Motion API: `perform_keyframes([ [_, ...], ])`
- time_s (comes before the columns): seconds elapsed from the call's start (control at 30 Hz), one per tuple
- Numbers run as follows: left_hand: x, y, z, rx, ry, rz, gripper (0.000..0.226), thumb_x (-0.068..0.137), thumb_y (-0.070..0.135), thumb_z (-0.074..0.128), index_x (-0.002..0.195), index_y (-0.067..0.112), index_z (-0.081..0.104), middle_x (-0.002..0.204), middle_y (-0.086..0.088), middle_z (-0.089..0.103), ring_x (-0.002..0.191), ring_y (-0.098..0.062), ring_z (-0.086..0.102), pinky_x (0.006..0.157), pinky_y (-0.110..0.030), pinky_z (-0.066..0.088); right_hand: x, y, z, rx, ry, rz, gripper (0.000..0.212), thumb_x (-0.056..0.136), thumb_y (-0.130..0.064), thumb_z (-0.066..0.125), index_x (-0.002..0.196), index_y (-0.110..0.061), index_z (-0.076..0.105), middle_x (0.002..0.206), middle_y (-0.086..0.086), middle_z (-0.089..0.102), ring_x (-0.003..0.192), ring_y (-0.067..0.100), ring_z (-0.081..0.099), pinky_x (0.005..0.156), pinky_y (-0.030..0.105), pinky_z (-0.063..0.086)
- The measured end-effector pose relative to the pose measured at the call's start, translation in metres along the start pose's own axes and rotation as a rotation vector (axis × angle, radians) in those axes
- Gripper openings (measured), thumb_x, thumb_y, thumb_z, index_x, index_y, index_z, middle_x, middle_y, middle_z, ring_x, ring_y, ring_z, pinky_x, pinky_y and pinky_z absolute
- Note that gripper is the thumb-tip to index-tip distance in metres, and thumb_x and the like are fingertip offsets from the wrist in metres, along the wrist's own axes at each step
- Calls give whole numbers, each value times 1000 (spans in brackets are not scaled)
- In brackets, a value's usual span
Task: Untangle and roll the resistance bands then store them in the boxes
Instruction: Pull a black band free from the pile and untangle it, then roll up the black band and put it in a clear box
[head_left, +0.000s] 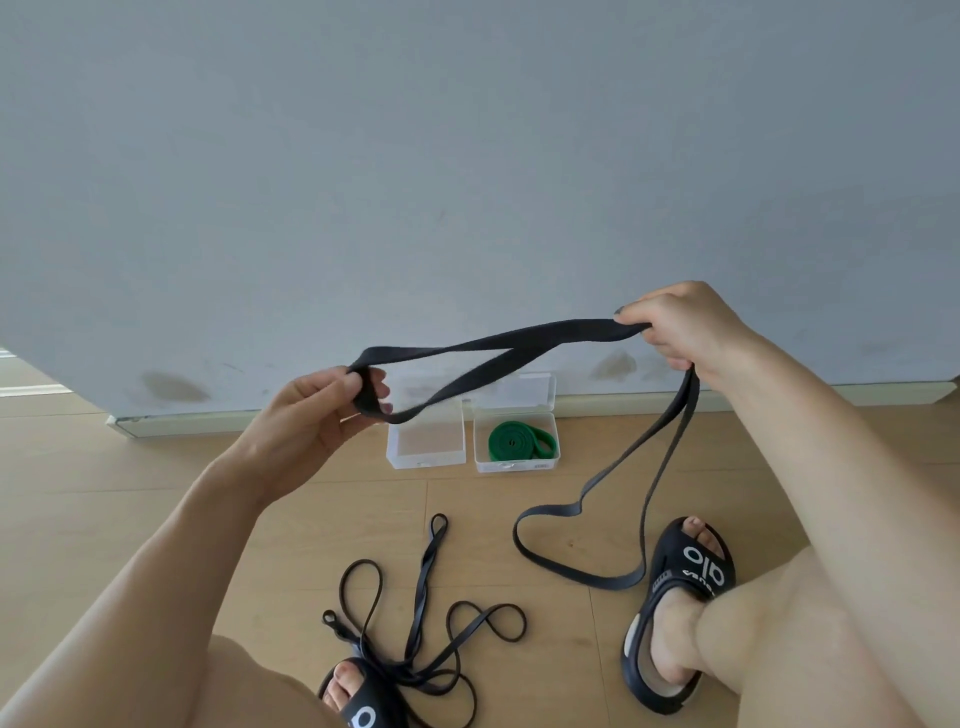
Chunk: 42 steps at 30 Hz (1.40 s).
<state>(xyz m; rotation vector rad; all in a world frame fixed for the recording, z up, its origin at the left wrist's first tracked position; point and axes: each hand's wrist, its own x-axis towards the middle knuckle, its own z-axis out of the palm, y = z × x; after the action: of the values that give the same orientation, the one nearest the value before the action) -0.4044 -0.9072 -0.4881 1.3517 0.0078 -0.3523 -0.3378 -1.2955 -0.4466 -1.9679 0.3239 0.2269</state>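
Note:
A wide black resistance band (498, 345) stretches between my hands in the air. My left hand (322, 410) pinches its folded left end, fingers curled through the loop. My right hand (675, 325) grips the other end, higher up. From the right hand the rest of the band hangs down and loops on the floor (576, 571). Two clear plastic boxes stand open by the wall: the left box (425, 457) holds nothing, the right box (517, 465) holds a rolled green band (519, 441). Thin black bands (415, 639) lie tangled on the floor near my left foot.
The wooden floor (156, 493) meets a grey wall with a white skirting board (208, 423). My feet wear black slides, the right one (680, 608) beside the hanging loop, the left one (358, 696) touching the tangled bands.

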Motion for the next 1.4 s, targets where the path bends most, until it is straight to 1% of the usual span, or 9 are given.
perform_keyframes([
  [0.1, -1, 7, 8, -237, -22, 13, 31, 94, 37, 60, 70, 19, 67, 73, 7, 58, 91, -14, 68, 102, -38, 55, 1, -1, 4, -7, -28, 15, 11, 88, -16, 70, 89, -6, 64, 51, -5, 29, 47, 16, 20, 46, 27, 18],
  [0.2, 1, 15, 19, -319, 37, -47, 44, 98, 37, 49, 57, 21, 51, 60, 5, 41, 68, -14, 55, 85, -31, 58, 5, 4, 6, -50, -93, 19, 11, 89, -16, 68, 88, -7, 60, 58, 0, 27, 46, 15, 19, 46, 27, 18],
  [0.4, 2, 11, 19, 127, 98, 95, 12, 91, 19, 60, 83, 10, 56, 83, -4, 58, 85, -17, 61, 93, -35, 52, 6, 24, 15, -499, -325, -42, 25, 97, -29, 63, 84, -8, 62, 60, 3, 52, 47, 18, 42, 53, 29, 37],
  [0.57, 1, 19, 37, 419, 129, 319, 18, 92, 23, 67, 99, 7, 69, 103, -14, 65, 102, -28, 64, 103, -50, 52, -1, 36, 48, -790, -574, -42, 37, 104, -40, 52, 100, -9, 72, 81, -1, 75, 70, 14, 64, 75, 31, 54],
  [0.7, -1, 22, 62, 452, 20, 370, 9, 89, 11, 67, 89, 14, 75, 119, -2, 69, 108, -15, 64, 88, -24, 50, -11, 36, 75, -995, -585, -145, 30, 103, -33, 52, 128, -22, 63, 129, -2, 64, 114, 20, 61, 101, 40, 51],
  [0.83, 5, 5, 76, 709, -115, 421, 13, 89, -1, 74, 93, 11, 76, 112, 1, 73, 107, -20, 69, 94, -25, 53, -36, -3, 84, -377, -447, -252, 17, 105, -15, 50, 112, -19, 64, 110, 0, 71, 98, 18, 70, 90, 35, 58],
  [0.93, 11, -7, 85, 904, -128, 473, 11, 88, 1, 76, 96, 9, 75, 103, 5, 71, 97, -14, 67, 85, -18, 50, -62, -27, 82, 87, -487, -159, 26, 106, -32, 53, 106, -13, 70, 100, 7, 76, 94, 21, 75, 92, 39, 61],
  [1.13, 18, -15, 91, 999, -23, 617, 12, 89, 23, 75, 94, 13, 72, 98, 5, 68, 92, -16, 64, 84, -39, 50, -75, -22, 96, -218, -324, -162, 36, 86, -57, 73, 102, -27, 65, 103, -8, 71, 96, 10, 69, 87, 34, 57],
  [1.4, 19, -15, 100, 960, 54, 630, 26, 83, 43, 70, 93, 22, 59, 88, 13, 57, 63, -12, 51, 59, -20, 42, -78, -23, 104, -1, -166, -137, 34, 81, -29, 86, 104, -21, 62, 94, -3, 70, 71, 3, 69, 63, 16, 52],
])
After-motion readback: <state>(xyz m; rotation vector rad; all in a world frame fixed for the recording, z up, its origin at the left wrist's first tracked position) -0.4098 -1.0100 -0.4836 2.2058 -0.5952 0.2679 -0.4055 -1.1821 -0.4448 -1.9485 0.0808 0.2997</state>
